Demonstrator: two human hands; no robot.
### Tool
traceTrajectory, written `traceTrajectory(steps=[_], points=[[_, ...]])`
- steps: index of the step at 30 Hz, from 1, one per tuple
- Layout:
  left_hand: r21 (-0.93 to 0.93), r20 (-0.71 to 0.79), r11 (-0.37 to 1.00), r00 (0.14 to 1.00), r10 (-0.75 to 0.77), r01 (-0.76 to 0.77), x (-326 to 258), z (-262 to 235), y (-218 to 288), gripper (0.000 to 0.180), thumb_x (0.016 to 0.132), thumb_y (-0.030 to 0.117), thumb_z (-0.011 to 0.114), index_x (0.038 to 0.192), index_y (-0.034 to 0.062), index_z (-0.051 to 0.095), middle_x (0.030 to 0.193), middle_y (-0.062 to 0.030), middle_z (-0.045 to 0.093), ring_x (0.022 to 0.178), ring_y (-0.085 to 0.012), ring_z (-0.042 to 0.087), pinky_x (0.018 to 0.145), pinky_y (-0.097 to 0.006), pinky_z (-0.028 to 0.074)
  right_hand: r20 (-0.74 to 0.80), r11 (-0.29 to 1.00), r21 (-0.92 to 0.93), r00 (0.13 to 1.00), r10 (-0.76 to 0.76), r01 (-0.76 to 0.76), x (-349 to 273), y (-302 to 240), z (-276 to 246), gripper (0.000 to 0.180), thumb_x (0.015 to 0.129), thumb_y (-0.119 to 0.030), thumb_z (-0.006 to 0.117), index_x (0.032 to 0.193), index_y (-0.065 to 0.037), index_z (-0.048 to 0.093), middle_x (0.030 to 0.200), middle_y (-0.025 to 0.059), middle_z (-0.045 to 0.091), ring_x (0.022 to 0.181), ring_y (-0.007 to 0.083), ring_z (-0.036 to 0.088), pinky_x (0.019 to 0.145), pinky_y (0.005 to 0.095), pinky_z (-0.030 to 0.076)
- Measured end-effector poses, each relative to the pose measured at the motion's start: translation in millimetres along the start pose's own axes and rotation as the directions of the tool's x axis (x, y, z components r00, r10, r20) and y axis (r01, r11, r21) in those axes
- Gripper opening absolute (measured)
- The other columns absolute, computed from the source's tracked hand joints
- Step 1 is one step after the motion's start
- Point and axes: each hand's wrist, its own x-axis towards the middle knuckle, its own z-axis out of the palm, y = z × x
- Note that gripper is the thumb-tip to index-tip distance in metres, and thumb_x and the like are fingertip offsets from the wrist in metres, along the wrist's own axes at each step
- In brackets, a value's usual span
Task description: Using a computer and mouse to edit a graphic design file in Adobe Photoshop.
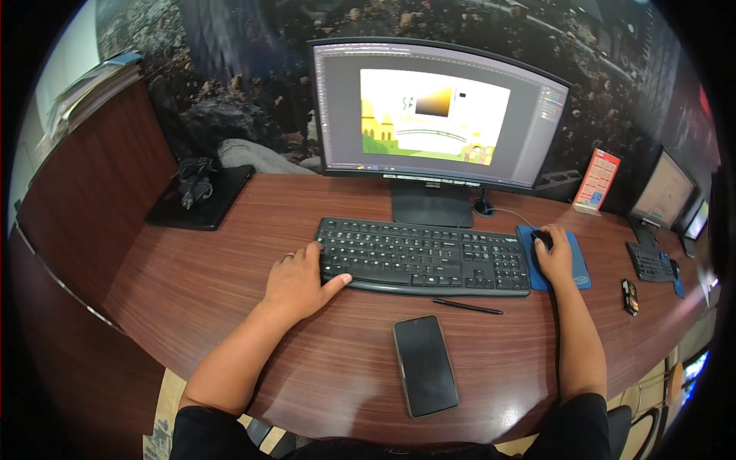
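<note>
My left hand rests at the left end of a black keyboard. Its thumb stretches toward the front row of keys while the fingers lie along the left edge, holding nothing. On a blue mouse pad, my right hand is wrapped over a dark computer mouse, mostly hidden under the palm and fingers. Behind the keyboard stands a curved monitor, showing a colourful cartoon-like picture with a yellow colour-picker box over it. A black pen lies just in front of the keyboard.
Nearest me lies a dark-screened phone. At the back left, a coiled black cable sits on a closed black laptop. A red desk calendar, a small dark box and a second monitor stand or lie rightward.
</note>
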Motion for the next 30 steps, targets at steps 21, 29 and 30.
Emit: traceTrajectory(steps=[21, 29, 30], points=[[-0.062, 0.021, 0.997, 0.999, -0.035, 0.036, 5.4, 20.8, -6.1, 0.075, 0.102, 0.043, 0.055, 0.156, -0.0030, 0.032, 0.153, -0.0277, 0.048, 0.140, -0.0427, 0.049, 0.115, -0.054, 0.037, 0.065, 1.000, 0.015, 0.998, 0.020, -0.021, -1.6, 2.6, 0.2, 0.030, 0.085, -0.012, 0.072, 0.113, -0.003, 0.066, 0.124, 0.0206, 0.065, 0.119, 0.0405, 0.062, 0.097, 0.0461, 0.051], [-0.122, 0.010, 0.989, 0.996, -0.084, 0.085, 11.2, 11.4, -2.2, 0.077, 0.095, 0.040, 0.065, 0.159, 0.0100, 0.034, 0.148, -0.0254, 0.054, 0.136, -0.0417, 0.053, 0.111, -0.051, 0.042, 0.386, 0.912, 0.172, 0.826, -0.410, 0.372, -9.8, -100.3, 5.6, 0.026, 0.091, -0.020, 0.066, 0.112, -0.004, 0.066, 0.138, 0.0244, 0.060, 0.131, 0.0443, 0.053, 0.110, 0.0538, 0.040], [-0.125, 0.005, 0.990, 0.998, -0.069, 0.069, 12.6, 11.0, -1.1, 0.077, 0.095, 0.039, 0.066, 0.159, 0.0096, 0.034, 0.147, -0.0250, 0.055, 0.136, -0.0416, 0.053, 0.111, -0.051, 0.043, 0.416, 0.901, 0.170, 0.800, -0.432, 0.398, -14.9, -114.8, 5.6, 0.028, 0.092, -0.021, 0.065, 0.114, -0.005, 0.066, 0.140, 0.0237, 0.059, 0.134, 0.0443, 0.051, 0.112, 0.0547, 0.038]])
